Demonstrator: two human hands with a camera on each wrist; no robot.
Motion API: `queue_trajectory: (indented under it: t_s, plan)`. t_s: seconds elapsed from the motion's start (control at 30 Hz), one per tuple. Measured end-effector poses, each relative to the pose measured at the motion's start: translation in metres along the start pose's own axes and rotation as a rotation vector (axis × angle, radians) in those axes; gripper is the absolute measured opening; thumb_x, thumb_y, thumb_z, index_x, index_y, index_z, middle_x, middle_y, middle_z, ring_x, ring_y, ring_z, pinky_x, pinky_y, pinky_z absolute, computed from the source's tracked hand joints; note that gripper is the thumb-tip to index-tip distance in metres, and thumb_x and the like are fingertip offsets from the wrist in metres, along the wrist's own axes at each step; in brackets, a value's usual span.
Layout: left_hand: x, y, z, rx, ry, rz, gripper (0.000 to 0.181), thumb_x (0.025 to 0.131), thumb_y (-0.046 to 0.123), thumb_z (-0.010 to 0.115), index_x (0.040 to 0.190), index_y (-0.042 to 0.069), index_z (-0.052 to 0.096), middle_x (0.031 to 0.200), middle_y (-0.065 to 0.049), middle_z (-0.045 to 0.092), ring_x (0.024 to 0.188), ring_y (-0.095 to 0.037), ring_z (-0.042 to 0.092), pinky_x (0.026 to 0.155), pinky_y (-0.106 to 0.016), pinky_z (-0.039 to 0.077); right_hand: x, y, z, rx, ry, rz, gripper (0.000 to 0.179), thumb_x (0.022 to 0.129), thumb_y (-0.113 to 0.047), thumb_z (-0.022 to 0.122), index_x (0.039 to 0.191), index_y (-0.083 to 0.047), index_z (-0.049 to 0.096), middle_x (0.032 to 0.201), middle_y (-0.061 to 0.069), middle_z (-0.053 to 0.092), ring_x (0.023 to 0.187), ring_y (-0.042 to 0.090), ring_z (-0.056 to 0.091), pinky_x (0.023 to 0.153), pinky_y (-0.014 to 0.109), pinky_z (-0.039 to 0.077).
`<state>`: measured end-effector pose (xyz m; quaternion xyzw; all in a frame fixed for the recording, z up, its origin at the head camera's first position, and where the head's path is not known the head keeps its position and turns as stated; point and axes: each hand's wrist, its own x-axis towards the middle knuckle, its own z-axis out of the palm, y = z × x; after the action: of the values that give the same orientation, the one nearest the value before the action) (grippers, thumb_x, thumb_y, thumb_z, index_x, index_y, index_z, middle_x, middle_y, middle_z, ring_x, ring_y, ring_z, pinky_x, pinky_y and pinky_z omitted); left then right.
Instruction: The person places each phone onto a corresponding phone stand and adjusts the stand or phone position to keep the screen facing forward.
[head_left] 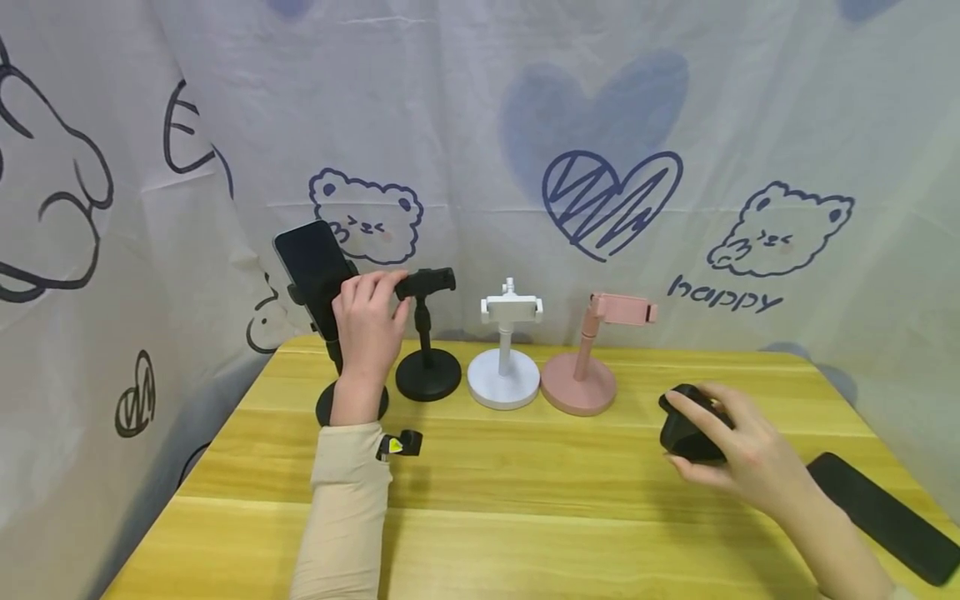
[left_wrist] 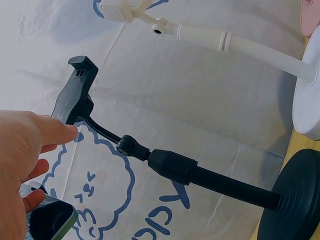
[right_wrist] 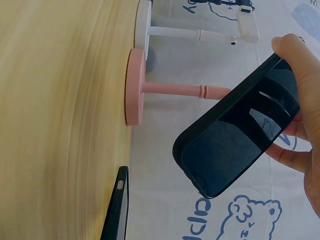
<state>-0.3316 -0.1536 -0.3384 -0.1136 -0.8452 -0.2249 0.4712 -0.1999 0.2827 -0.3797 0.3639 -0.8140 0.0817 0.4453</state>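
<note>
My left hand [head_left: 369, 325] is at the second black phone stand [head_left: 426, 375], gripping the left end of its clamp [left_wrist: 75, 90]. Part of that clamp is hidden behind the fingers. To the left, a smartphone [head_left: 306, 262] sits tilted in another black stand [head_left: 324, 408], partly behind the hand. My right hand [head_left: 753, 458] holds a black smartphone [right_wrist: 235, 135] above the right part of the table, thumb and fingers on its opposite edges. Its dark glossy screen shows in the right wrist view.
A white phone stand [head_left: 504, 383] and a pink one [head_left: 579, 387] continue the row to the right. Another black smartphone [head_left: 885, 517] lies at the right edge of the wooden table [head_left: 525, 500]. A printed curtain [head_left: 465, 108] hangs close behind the stands.
</note>
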Motion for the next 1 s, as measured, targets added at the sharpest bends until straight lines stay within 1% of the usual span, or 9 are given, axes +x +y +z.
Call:
queue_trajectory:
  t_s: [0.2, 0.43, 0.57, 0.8, 1.0]
  plan:
    - [0.000, -0.002, 0.000, 0.004, 0.001, 0.003, 0.029, 0.089, 0.018, 0.071, 0.117, 0.014, 0.067, 0.115, -0.011, 0.064, 0.108, -0.033, 0.051, 0.093, -0.053, 0.040, 0.004, -0.003, 0.005, 0.012, 0.001, -0.003, 0.057, 0.091, -0.058, 0.051, 0.120, -0.012, 0.069, 0.108, 0.023, 0.061, 0.081, 0.024, 0.058, 0.061, 0.039, 0.052]
    - [0.000, 0.000, 0.000, -0.004, -0.002, -0.001, 0.028, 0.089, 0.018, 0.071, 0.117, 0.014, 0.068, 0.115, -0.011, 0.065, 0.108, -0.033, 0.051, 0.093, -0.053, 0.040, 0.009, -0.006, 0.009, 0.031, 0.006, -0.015, 0.057, 0.091, -0.057, 0.051, 0.122, -0.012, 0.068, 0.109, 0.022, 0.062, 0.089, 0.028, 0.059, 0.065, 0.042, 0.052]
    - [-0.001, -0.001, 0.000, -0.005, -0.013, -0.008, 0.029, 0.089, 0.017, 0.071, 0.118, 0.014, 0.067, 0.115, -0.011, 0.064, 0.108, -0.033, 0.051, 0.094, -0.053, 0.039, 0.013, -0.008, 0.011, 0.046, 0.006, -0.033, 0.056, 0.091, -0.056, 0.051, 0.123, -0.012, 0.067, 0.110, 0.022, 0.062, 0.090, 0.028, 0.059, 0.066, 0.043, 0.053]
    - [0.000, -0.001, 0.001, -0.002, -0.010, 0.000, 0.029, 0.090, 0.018, 0.070, 0.118, 0.014, 0.067, 0.115, -0.011, 0.064, 0.108, -0.033, 0.051, 0.094, -0.052, 0.039, 0.018, -0.011, 0.017, 0.085, 0.015, -0.060, 0.056, 0.091, -0.054, 0.054, 0.123, -0.010, 0.067, 0.109, 0.022, 0.062, 0.090, 0.027, 0.058, 0.066, 0.040, 0.052]
    - [0.000, -0.001, 0.000, 0.006, -0.014, -0.007, 0.028, 0.090, 0.018, 0.070, 0.118, 0.014, 0.067, 0.115, -0.011, 0.064, 0.108, -0.033, 0.051, 0.094, -0.053, 0.039, 0.022, -0.013, 0.021, 0.091, 0.011, -0.072, 0.056, 0.091, -0.054, 0.053, 0.124, -0.010, 0.066, 0.110, 0.022, 0.061, 0.092, 0.027, 0.058, 0.070, 0.038, 0.050]
